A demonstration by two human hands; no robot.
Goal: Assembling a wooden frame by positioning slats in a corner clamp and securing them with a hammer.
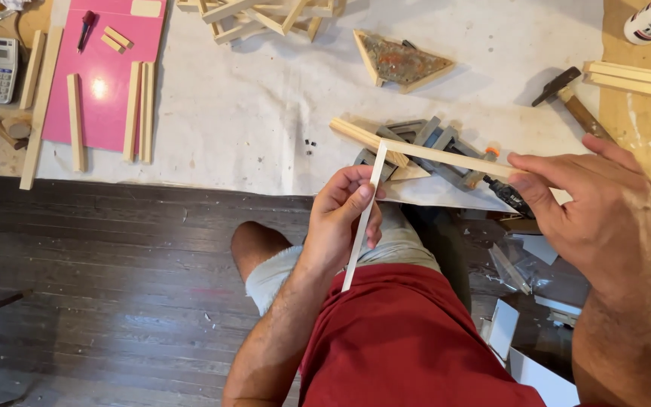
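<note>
Wood strips w/ clamp behind

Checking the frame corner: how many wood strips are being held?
2: a pale strip upright in the left hand, a second strip pinched by the right hand, over the clamp.

Home woodworking bench, hammer, corner clamp, cut wooden strips
</note>
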